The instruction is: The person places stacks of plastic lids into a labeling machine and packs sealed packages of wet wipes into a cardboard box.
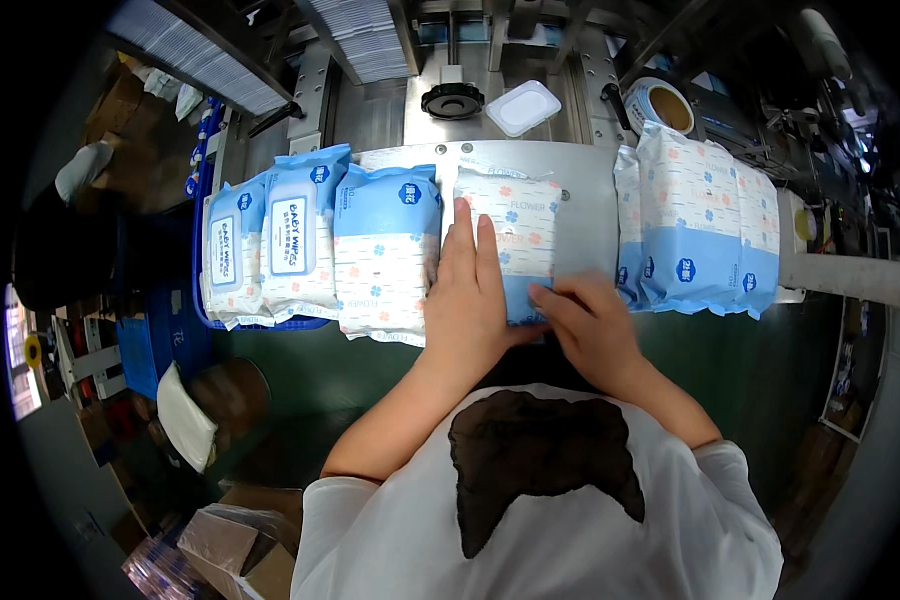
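Observation:
A blue and white soft pack of wet wipes (522, 225) with small flower prints lies in the middle of a grey metal work surface (590, 215). My left hand (467, 295) rests flat on its left half, fingers stretched toward the far edge. My right hand (590, 320) presses on the pack's near right corner with fingers together. Directly left of it lies another such pack (385, 245); two more packs (295, 235) with label lids lie further left.
A stack of the same packs (695, 215) stands at the right of the metal surface. Behind it are a tape roll (660, 105), a white plastic lid (523, 107) and a black round part (452, 100). Cardboard boxes (240, 545) sit on the floor lower left.

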Action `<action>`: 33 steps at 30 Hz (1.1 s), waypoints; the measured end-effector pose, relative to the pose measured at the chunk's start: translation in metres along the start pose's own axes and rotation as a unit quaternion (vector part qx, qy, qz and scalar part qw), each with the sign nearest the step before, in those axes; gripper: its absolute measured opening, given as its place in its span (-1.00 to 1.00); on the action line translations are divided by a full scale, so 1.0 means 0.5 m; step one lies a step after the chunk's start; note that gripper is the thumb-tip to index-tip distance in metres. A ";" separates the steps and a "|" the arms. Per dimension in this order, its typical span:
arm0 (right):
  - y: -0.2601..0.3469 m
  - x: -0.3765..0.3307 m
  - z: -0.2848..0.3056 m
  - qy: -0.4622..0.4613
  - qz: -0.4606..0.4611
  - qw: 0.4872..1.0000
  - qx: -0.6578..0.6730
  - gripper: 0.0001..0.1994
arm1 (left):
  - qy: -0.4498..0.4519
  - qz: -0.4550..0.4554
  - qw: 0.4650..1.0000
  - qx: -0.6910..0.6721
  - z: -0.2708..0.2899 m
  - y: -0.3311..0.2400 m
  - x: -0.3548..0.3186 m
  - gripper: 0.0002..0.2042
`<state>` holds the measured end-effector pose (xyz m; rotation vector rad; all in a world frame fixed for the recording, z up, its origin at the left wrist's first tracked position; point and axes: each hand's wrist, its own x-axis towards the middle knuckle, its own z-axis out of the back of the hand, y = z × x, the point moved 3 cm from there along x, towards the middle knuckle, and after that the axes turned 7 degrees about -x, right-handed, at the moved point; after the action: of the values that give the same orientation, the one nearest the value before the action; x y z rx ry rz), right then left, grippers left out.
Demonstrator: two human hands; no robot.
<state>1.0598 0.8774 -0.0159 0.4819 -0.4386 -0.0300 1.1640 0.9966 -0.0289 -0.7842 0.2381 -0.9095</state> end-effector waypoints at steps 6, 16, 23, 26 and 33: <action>-0.015 -0.012 0.029 -0.059 -0.137 0.967 0.206 -0.71 | -0.046 -0.005 0.999 -0.013 -0.004 0.005 -0.006 0.26; -0.049 -0.006 -0.057 0.090 -0.163 0.976 0.111 -0.52 | -0.122 0.016 0.978 -0.171 -0.061 0.051 -0.083 0.17; -0.044 -0.006 -0.058 0.044 -0.225 0.735 0.638 -0.45 | -0.093 0.038 0.938 -0.331 -0.075 0.052 -0.082 0.01; -0.043 0.013 -0.029 0.051 -0.232 0.772 0.590 -0.37 | -0.102 -0.017 0.944 -0.314 -0.037 0.034 -0.063 -0.01; -0.030 0.056 0.166 -0.034 -0.096 0.893 0.438 -0.15 | -0.041 -0.116 0.889 -0.441 0.027 -0.107 0.042 -0.03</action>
<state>1.0518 0.8238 0.0543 1.4225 -0.4586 -0.0396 1.1507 0.9676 0.0205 -1.7215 0.5064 -0.9824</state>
